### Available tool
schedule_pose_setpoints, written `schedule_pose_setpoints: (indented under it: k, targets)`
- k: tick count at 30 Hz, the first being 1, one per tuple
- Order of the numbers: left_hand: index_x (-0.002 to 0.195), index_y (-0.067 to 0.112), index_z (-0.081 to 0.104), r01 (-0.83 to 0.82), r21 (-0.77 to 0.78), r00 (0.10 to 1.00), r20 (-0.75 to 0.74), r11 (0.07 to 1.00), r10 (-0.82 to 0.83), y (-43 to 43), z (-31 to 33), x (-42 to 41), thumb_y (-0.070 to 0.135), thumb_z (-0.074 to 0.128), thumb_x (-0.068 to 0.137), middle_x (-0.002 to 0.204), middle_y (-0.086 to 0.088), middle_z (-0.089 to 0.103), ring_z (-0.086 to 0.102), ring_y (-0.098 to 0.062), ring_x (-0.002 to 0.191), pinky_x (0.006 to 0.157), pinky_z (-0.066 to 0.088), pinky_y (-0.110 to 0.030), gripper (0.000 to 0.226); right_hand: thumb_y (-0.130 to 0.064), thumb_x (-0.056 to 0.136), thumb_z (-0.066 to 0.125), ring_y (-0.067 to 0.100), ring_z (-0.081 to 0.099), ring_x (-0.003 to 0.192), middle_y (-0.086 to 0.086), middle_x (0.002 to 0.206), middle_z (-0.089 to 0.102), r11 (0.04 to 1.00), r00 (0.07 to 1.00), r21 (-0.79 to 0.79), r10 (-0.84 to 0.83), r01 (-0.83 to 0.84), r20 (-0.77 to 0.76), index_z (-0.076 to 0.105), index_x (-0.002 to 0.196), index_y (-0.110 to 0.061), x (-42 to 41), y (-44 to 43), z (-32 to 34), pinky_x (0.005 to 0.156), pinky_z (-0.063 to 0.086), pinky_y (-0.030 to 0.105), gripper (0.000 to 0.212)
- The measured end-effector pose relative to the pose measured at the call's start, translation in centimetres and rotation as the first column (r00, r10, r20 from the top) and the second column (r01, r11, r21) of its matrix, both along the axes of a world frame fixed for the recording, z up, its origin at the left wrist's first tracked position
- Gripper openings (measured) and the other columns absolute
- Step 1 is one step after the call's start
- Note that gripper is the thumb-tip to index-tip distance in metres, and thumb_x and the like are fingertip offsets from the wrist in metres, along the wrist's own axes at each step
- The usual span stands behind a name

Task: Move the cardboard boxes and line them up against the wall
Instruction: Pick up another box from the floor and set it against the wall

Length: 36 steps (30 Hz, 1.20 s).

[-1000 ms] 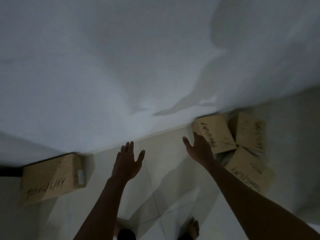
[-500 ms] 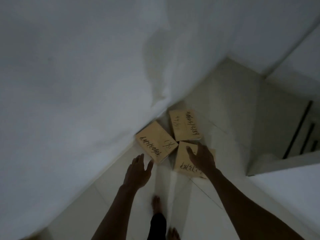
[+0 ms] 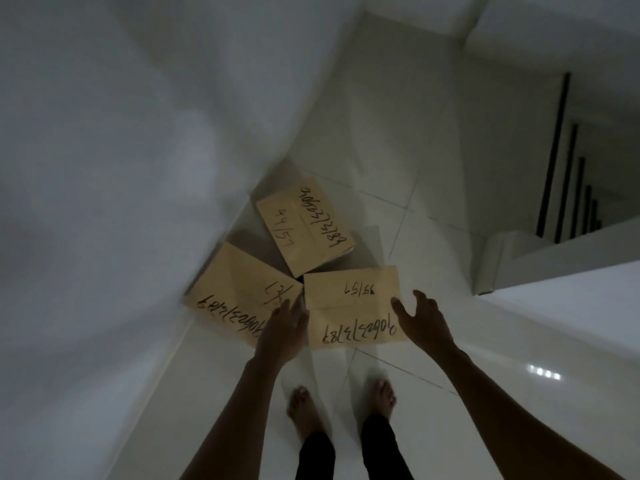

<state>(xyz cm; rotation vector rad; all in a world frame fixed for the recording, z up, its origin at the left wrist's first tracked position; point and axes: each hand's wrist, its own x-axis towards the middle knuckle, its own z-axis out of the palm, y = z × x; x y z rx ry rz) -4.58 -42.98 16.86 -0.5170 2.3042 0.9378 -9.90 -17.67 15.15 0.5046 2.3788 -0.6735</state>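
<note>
Head view is showing both hands, left hand point(image 3: 282, 336) and right hand point(image 3: 422, 318), spread and released, flanking the nearest box point(image 3: 353, 306) on the floor point(image 3: 519, 393) at twelve o'clock: probably light, stiff cardboard, best gripped by its opposite side walls.

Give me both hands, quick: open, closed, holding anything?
Left hand: open, empty, at the left edge of the nearest cardboard box.
Right hand: open, fingers spread, empty, at that box's right edge.
</note>
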Motion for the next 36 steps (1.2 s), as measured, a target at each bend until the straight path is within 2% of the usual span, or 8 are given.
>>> schedule_pose_setpoints:
  k: [5,9,14,17,20,23,30,36]
  targets:
    - [0.146,0.008,0.033,-0.078,-0.016,0.995,0.057,0.997,0.079,1.3,-12.4,-4.0,0.036,0.036,0.102,0.136,-0.020,0.052,0.052,-0.032,0.123,0.089,0.040,-0.033,0.052,-0.055,0.095,0.051,0.039,0.052,0.130,0.021,0.147,0.044,1.000,0.997,0.008,-0.029,0.028,0.070,0.030,0.154,-0.011,-2.9,2.8,-11.7,0.093,0.052,0.047,0.076]
    - [0.150,0.033,0.020,-0.076,0.065,0.997,0.033,0.995,0.074,2.4,-22.2,-4.6,0.042,0.044,0.094,0.134,-0.005,0.056,0.058,-0.025,0.117,0.090,0.054,-0.045,0.062,-0.057,0.092,0.056,0.040,0.056,0.125,0.022,0.144,0.045,0.998,0.992,0.002,-0.069,0.069,0.109,0.031,0.153,-0.007,-4.8,4.1,-20.9,0.090,0.056,0.048,0.083]
    - [0.140,0.007,0.036,-0.291,-0.054,0.956,0.030,0.955,0.293,5.0,-29.8,-4.9,0.036,0.056,0.094,0.116,-0.014,0.062,0.061,-0.023,0.098,0.075,0.049,-0.028,0.058,-0.064,0.085,0.062,0.041,0.060,0.120,0.023,0.139,0.050,0.984,0.974,-0.019,-0.170,0.175,0.147,0.030,0.152,-0.004,-6.5,5.3,-29.7,0.086,0.056,0.045,0.096]
    - [0.113,-0.001,0.057,-0.433,-0.081,0.899,0.025,0.898,0.436,5.1,-33.1,-5.1,0.045,0.059,0.090,0.089,-0.014,0.066,0.064,-0.024,0.078,0.066,0.051,-0.029,0.052,-0.076,0.075,0.061,0.033,0.070,0.100,0.015,0.121,0.066,0.969,0.958,-0.079,-0.216,0.235,0.189,0.043,0.142,-0.009,-6.6,5.5,-33.0,0.079,0.061,0.044,0.096]
    - [0.114,0.001,0.053,-0.500,-0.087,0.854,0.118,0.862,0.507,5.3,-35.1,-5.6,0.061,0.057,0.083,0.094,-0.012,0.064,0.065,-0.028,0.088,0.075,0.051,-0.034,0.068,-0.088,0.063,0.058,0.023,0.076,0.077,0.002,0.098,0.075,0.957,0.960,-0.147,-0.224,0.249,0.170,0.053,0.128,-0.023,-5.9,6.2,-35.4,0.066,0.065,0.042,0.092]
    - [0.131,0.007,0.042,-0.518,-0.057,0.846,0.113,0.854,0.521,5.8,-35.8,-5.8,0.059,0.060,0.083,0.106,-0.008,0.056,0.058,-0.026,0.101,0.084,0.048,-0.035,0.072,-0.089,0.059,0.062,0.022,0.076,0.080,-0.001,0.098,0.076,0.943,0.955,-0.188,-0.248,0.276,0.161,0.056,0.125,-0.029,-5.5,6.6,-35.8,0.071,0.065,0.046,0.090]
    - [0.117,0.032,0.049,-0.529,0.159,0.846,0.017,0.834,0.533,4.9,-33.5,-4.4,0.076,0.060,0.069,0.104,-0.002,0.067,0.066,-0.025,0.094,0.081,0.056,-0.056,0.066,-0.068,0.072,0.073,0.025,0.073,0.088,0.001,0.104,0.073,0.907,0.934,-0.229,-0.326,0.353,0.148,0.055,0.130,-0.025,-5.9,6.8,-30.5,0.080,0.062,0.049,0.075]
    - [0.115,0.023,0.055,-0.616,0.269,0.779,0.066,0.740,0.624,5.1,-20.8,-4.1,0.061,0.067,0.074,0.098,0.005,0.066,0.063,-0.020,0.093,0.067,0.050,-0.028,0.057,-0.080,0.059,0.068,0.030,0.072,0.094,0.004,0.109,0.072,0.924,0.950,-0.223,-0.297,0.312,0.100,0.055,0.132,-0.025,-6.5,6.6,-17.8,0.084,0.061,0.052,0.092]
